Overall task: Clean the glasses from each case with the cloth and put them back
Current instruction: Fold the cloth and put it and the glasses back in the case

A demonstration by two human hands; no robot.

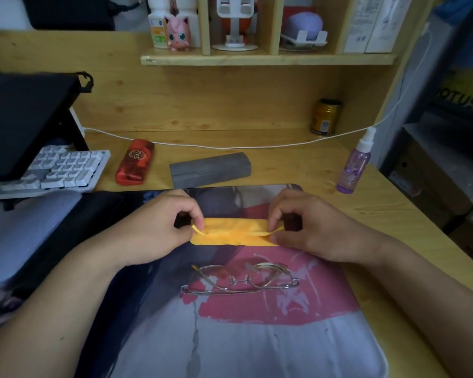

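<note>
Pinching now, both of us at once: our left hand nips the left end of the yellow cloth between thumb and curled fingers, and our right hand nips the right end the same way, the cloth folded into a flat band lying on the desk mat. Nearer to us than the cloth, the metal-framed glasses lie folded on the mat's pink patch, untouched by either hand. Beyond the cloth, just off the mat's far edge, sits the grey case, closed, and to its left the red case, closed too and angled away. Left of the mat a white keyboard shows under a dark cover. Right of the mat stands a purple spray bottle. Farther back from the mat, a white cable runs along the desk, and a gold can stands against the back panel.
</note>
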